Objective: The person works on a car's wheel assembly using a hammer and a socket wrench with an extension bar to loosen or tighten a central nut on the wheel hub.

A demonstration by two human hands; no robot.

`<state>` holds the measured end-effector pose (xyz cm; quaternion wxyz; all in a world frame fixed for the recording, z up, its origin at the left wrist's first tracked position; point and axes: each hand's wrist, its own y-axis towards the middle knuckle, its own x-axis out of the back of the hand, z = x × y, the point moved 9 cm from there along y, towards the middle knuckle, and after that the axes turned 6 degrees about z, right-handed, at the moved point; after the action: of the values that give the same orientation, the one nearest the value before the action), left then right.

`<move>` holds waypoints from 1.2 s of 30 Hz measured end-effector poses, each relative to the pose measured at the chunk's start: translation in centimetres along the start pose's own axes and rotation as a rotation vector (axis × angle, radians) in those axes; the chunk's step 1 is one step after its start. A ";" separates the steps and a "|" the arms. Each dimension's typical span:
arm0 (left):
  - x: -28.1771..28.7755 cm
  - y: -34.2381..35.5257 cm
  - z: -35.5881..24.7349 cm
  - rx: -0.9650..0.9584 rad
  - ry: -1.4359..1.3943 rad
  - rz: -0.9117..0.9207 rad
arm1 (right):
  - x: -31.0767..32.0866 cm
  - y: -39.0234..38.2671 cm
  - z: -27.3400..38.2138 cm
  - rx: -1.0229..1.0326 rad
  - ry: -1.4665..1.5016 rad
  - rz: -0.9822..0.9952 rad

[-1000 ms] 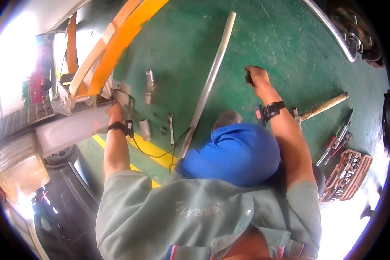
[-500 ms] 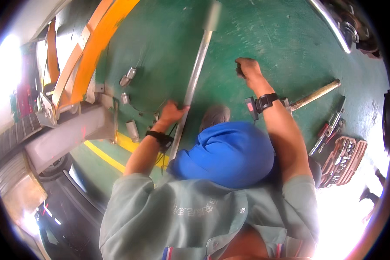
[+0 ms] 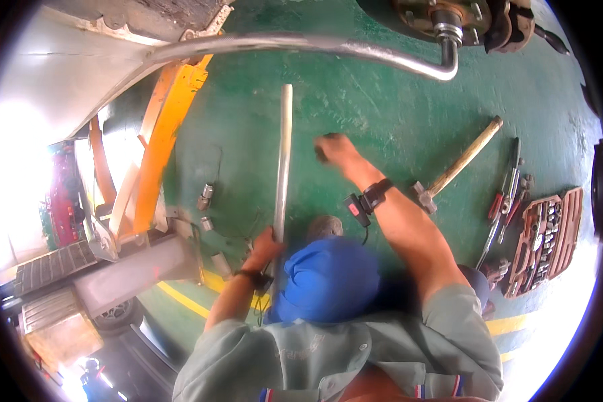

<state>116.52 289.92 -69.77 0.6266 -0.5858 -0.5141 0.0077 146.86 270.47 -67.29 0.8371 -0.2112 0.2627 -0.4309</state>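
My left hand [image 3: 267, 246] is closed around the lower part of a long metal pipe [image 3: 284, 161], which points away from me beside my blue-clad knee. The far end of the pipe looks pale. My right hand [image 3: 335, 150] is curled closed above the floor, to the right of the pipe and apart from it. Its fingers are dark and blurred, so I cannot make out what they hold, if anything. Ahead, a bent shiny bar [image 3: 382, 57] runs across the view, its right end rising to a socket [image 3: 447, 27] at a wheel hub [image 3: 422, 12].
A wooden-handled hammer [image 3: 465, 157] lies on the green floor at right, near long hand tools [image 3: 509, 191] and an open brown socket case [image 3: 543, 244]. Metal sockets [image 3: 206, 197] lie at left by an orange lift arm [image 3: 164, 147]. Pale vehicle bodywork [image 3: 80, 60] stands at upper left.
My view has shifted, bringing the bent bar and hub into sight. The pipe stands more upright in the picture, still in my left hand. My right hand has come closer to the pipe.
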 end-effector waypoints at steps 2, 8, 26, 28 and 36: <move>1.8 -4.1 -0.5 0.059 -0.003 0.012 | -3.2 -0.7 -0.1 -0.080 0.048 0.166; 7.1 -16.5 -0.9 0.135 0.137 -0.003 | -10.1 -6.7 2.9 -0.278 -0.029 0.360; 25.9 -49.1 -14.1 0.050 0.180 -0.085 | -18.1 -35.6 8.2 -0.782 0.624 -0.034; 27.1 -52.1 -16.9 0.010 0.192 -0.049 | -18.2 -40.1 7.9 -0.807 0.774 -0.188; 35.2 -60.2 -23.9 -0.146 0.526 -0.072 | -8.9 -48.7 14.8 -0.119 -0.154 0.019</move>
<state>113.02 275.23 2.44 0.6946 -0.5924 -0.3534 -0.2042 121.97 253.51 -25.37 0.8448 -0.2905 0.2245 -0.3893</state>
